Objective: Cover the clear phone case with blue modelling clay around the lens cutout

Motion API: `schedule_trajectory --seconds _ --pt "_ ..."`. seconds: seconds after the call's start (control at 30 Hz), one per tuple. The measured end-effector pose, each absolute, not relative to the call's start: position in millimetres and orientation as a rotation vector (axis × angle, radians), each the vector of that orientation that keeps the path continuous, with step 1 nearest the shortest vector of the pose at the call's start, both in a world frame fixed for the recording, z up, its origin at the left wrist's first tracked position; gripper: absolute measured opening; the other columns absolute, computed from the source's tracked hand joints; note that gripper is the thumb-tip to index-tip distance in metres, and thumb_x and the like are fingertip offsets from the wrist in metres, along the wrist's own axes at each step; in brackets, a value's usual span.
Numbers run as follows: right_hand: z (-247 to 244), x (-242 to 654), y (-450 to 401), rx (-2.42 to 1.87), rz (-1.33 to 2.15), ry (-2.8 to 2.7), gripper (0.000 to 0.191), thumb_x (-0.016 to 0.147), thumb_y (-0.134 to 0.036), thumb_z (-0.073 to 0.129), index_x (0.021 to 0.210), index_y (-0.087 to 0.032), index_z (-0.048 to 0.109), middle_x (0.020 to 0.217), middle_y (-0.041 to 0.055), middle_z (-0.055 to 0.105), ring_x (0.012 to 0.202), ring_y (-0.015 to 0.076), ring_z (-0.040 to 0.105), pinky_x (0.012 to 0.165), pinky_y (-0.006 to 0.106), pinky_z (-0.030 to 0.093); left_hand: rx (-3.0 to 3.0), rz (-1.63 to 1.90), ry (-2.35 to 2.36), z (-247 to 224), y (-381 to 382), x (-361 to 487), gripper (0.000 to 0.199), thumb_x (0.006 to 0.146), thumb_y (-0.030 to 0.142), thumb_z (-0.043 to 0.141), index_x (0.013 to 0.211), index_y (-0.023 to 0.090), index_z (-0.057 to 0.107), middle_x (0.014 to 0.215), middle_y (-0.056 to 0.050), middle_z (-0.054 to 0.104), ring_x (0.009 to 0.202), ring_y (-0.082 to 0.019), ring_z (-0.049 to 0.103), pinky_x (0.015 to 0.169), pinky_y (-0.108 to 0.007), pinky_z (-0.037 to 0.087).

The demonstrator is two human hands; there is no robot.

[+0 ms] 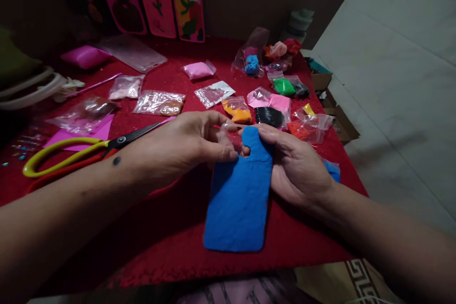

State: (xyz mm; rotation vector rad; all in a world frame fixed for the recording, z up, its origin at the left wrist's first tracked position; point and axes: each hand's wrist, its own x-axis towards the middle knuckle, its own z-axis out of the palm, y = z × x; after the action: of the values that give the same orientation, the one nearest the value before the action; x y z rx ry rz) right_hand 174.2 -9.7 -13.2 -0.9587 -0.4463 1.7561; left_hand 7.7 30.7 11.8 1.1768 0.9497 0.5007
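Note:
A phone case covered in smooth blue clay (237, 204) is held up above the red cloth. Its top left corner shows a bare clear part with a small notch in the blue beside it. My left hand (188, 149) pinches that corner, the thumb on the edge of the blue layer and the fingers behind. Wrapped round the right side and top edge is my right hand (295, 164), its fingertips partly hidden behind the case. Under my left forearm lie scissors with yellow and red handles (71, 145).
Several bags of coloured clay, such as orange (238, 112) and black (270, 116), lie beyond my hands on the red-covered table (306, 242). Decorated cases (188, 2) lean at the back. Open boxes (340, 118) stand beyond the right edge.

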Motion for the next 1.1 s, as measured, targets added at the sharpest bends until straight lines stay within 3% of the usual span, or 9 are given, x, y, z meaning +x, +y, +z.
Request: schedule_trajectory --seconds 0.2,0.37,0.57,0.77,0.97,1.1 --pt "-16.1 176.9 -10.7 -0.968 1.748 -0.458 0.007 0.074 -0.018 0.067 0.080 -0.016 0.069 0.075 0.0002 0.066 0.068 0.0108 0.060 0.069 0.023 0.053 1.201 0.468 0.898 8.1 26.9 7.6 0.023 0.076 0.017 0.076 0.091 0.014 0.059 0.076 0.003 0.064 0.070 -0.009 0.060 0.067 -0.022 0.047" --pt "-16.0 179.5 -15.1 -0.889 1.837 -0.572 0.014 0.073 -0.021 0.077 0.084 -0.016 0.069 0.076 0.0003 0.067 0.068 0.0110 0.061 0.071 0.025 0.053 1.194 0.524 0.931 1.1 29.2 7.0 0.025 0.070 0.017 0.080 0.077 0.015 0.057 0.065 0.005 0.059 0.058 -0.007 0.054 0.057 -0.020 0.043" --pt "-18.2 180.3 -19.5 -0.943 1.837 -0.670 0.033 0.066 -0.009 0.081 0.095 -0.018 0.070 0.086 0.0005 0.070 0.075 0.0133 0.065 0.077 0.029 0.052 1.164 0.579 0.920 -5.6 33.1 4.1 0.028 0.067 0.024 0.085 0.080 0.017 0.061 0.069 0.004 0.062 0.060 -0.008 0.057 0.059 -0.020 0.046" --pt "-21.1 177.4 -20.2 -0.952 1.817 -0.677 0.022 0.065 -0.002 0.074 0.077 -0.018 0.065 0.073 -0.0038 0.063 0.064 0.0086 0.056 0.069 0.024 0.047 1.199 0.573 0.941 -3.2 29.8 7.3 0.031 0.064 0.029 0.086 0.079 0.018 0.062 0.065 0.003 0.063 0.057 -0.010 0.056 0.055 -0.021 0.045" --pt "-12.0 180.9 -21.0 -0.850 1.887 -0.679 0.016 0.076 -0.015 0.073 0.091 -0.019 0.071 0.084 0.0006 0.069 0.075 0.0133 0.062 0.078 0.028 0.051 1.198 0.584 0.937 1.4 34.0 2.5 0.023 0.064 0.022 0.083 0.067 0.017 0.061 0.063 0.002 0.062 0.059 -0.010 0.056 0.059 -0.022 0.046" --pt "-10.4 183.7 -19.0 -0.958 1.807 -0.663 0.005 0.075 -0.018 0.074 0.079 -0.017 0.071 0.077 0.0020 0.068 0.070 0.0142 0.061 0.077 0.029 0.051 1.216 0.604 0.953 4.0 38.5 0.6 0.021 0.063 0.020 0.082 0.065 0.016 0.062 0.064 0.001 0.063 0.060 -0.010 0.056 0.059 -0.021 0.044"
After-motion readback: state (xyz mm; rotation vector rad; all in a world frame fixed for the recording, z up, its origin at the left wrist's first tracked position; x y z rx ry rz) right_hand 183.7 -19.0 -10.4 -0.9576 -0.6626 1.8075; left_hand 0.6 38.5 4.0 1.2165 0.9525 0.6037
